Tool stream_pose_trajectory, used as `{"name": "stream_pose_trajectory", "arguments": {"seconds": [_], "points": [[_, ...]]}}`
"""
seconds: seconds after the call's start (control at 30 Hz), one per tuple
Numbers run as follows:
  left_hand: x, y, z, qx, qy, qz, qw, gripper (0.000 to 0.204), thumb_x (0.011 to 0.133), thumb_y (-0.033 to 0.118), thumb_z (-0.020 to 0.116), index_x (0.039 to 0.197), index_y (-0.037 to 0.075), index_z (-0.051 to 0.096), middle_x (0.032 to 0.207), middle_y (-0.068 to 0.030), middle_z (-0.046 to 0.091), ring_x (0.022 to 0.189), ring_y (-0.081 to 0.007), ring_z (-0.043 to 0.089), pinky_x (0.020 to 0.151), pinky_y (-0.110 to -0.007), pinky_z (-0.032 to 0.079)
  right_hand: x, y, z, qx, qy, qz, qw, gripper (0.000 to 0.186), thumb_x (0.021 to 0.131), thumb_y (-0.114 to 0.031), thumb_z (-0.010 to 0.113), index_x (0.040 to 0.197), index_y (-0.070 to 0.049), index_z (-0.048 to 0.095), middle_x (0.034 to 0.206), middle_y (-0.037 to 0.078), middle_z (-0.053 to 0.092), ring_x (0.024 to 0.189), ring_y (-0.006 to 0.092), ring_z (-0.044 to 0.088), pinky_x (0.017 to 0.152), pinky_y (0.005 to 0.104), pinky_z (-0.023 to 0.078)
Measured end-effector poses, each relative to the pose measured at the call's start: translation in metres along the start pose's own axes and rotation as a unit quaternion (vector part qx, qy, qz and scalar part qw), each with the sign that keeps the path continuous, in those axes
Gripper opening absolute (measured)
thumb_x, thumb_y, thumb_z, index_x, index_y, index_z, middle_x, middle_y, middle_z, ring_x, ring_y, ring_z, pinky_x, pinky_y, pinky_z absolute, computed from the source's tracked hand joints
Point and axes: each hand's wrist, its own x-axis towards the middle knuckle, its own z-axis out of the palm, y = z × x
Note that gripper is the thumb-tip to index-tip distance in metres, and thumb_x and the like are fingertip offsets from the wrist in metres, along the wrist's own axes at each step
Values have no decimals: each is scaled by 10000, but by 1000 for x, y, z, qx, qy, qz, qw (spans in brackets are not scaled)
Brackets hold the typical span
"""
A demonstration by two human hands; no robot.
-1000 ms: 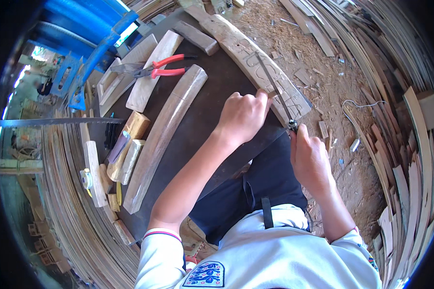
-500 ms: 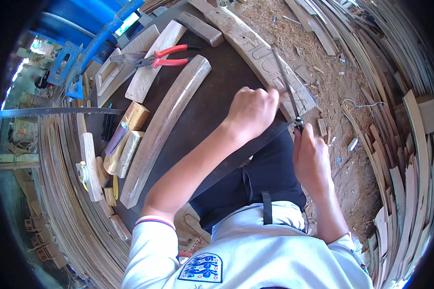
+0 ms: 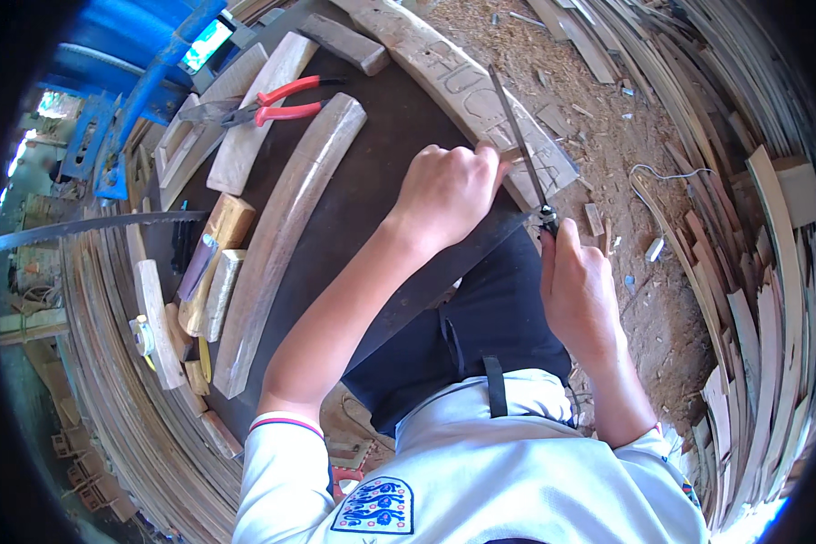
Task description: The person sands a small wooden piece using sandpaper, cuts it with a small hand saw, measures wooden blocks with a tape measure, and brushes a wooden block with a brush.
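Note:
My left hand (image 3: 449, 192) is closed above the dark work table (image 3: 372, 150), near its front right edge. A small piece of wood (image 3: 510, 155) pokes out between its thumb and fingers, against the blade of a tool. My right hand (image 3: 578, 281) grips the dark handle of a long, thin file-like tool (image 3: 520, 136); a small metal fitting shows where handle meets blade. The blade points away from me and crosses over a wide plank (image 3: 458, 77) with carved letters. Whether the blade is a file or a saw is unclear.
Red-handled pliers (image 3: 286, 102) lie across wood pieces at the far left. A long curved wooden bar (image 3: 290, 245) and several short blocks rest on the table's left side. A saw blade (image 3: 100, 227) juts in from the left. Stacked wood strips (image 3: 752, 245) line the right.
The whole view has shifted, so the table and things on it sit farther left and higher. Both hands keep their holds, with the blade still beside the small wood piece.

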Motion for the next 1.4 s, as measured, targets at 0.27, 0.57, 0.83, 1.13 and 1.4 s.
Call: {"name": "stream_pose_trajectory", "arguments": {"seconds": [0.27, 0.57, 0.83, 1.13, 1.4], "points": [[1, -1, -1, -9, -4, -18, 1000, 359, 1083, 273, 535, 850, 18, 634, 698, -252, 694, 726, -423, 731, 690, -514, 593, 10, -3, -1, -2, -2, -2, 1000, 237, 1079, -179, 521, 975, 34, 511, 642, 295, 639, 634, 523, 673, 564, 594, 547], [-2, -9, 1, -21, 14, -19, 999, 338, 1093, 251, 516, 877, 19, 631, 698, -235, 690, 705, -419, 718, 671, -516, 567, 27, -9, 1, 23, 4, -12, 1000, 246, 1075, -171, 533, 939, 34, 518, 624, 288, 620, 626, 504, 670, 565, 589, 531], [-33, -20, -31, 30, 116, 8, 993, 190, 978, 242, 726, 970, 59, 678, 826, -90, 732, 716, -295, 701, 675, -405, 485, 22, -15, 1, 264, -74, 34, 961, 277, 1088, -190, 565, 896, 7, 534, 609, 206, 535, 493, 357, 528, 521, 431, 407], [-80, -44, -66, 13, 228, -33, 973, 235, 912, 163, 809, 1103, 45, 740, 806, -63, 709, 621, -210, 603, 654, -361, 463, 25, -39, 18, 388, -88, -44, 917, 208, 1080, -182, 578, 956, -15, 560, 590, 66, 520, 499, 143, 496, 503, 330, 380], [-114, -52, -65, -199, 241, -108, 944, 272, 943, 242, 794, 1064, 5, 737, 816, -89, 733, 591, -202, 649, 585, -328, 474, 38, -66, 20, 485, -144, -18, 862, 227, 1105, -233, 569, 1001, -31, 560, 647, -32, 530, 524, 39, 490, 477, 228, 371]]}}
